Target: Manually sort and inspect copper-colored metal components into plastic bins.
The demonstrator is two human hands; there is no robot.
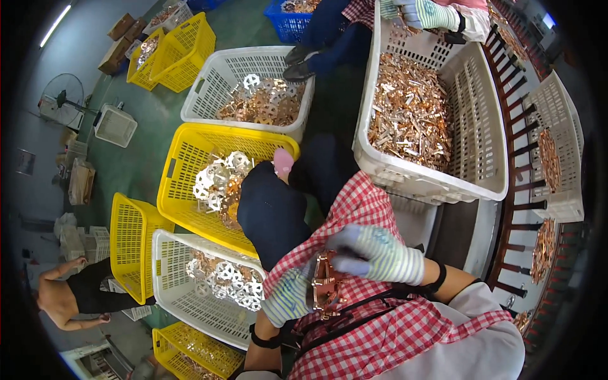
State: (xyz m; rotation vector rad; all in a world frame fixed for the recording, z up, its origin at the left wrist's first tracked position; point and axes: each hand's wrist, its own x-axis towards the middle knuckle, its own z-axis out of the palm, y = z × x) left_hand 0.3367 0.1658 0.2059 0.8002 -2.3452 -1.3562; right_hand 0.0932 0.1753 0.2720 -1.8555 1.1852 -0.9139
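Note:
My left hand [286,297], in a striped glove, is closed around a copper-coloured stamped metal part [326,285] above my lap. The part has an openwork, toothed outline; whether it is one piece or a stack I cannot tell. My right hand [378,254], gloved alike, is at the part's upper right. Its fingertips are blurred, so whether they grip anything is unclear. Under both hands lies my red-and-white checked apron [361,206]. Ahead on the right stands a large white crate [468,107] heaped with small copper-coloured metal pieces [408,114].
Left of my knee, a yellow basket [174,183] and white baskets [168,259] [215,66] hold silvery and copper-coloured stampings. A rack of dark bars [516,152] runs along the right. Another worker's gloved hands [430,14] reach over the large crate. A bare-backed person [63,294] is at far left.

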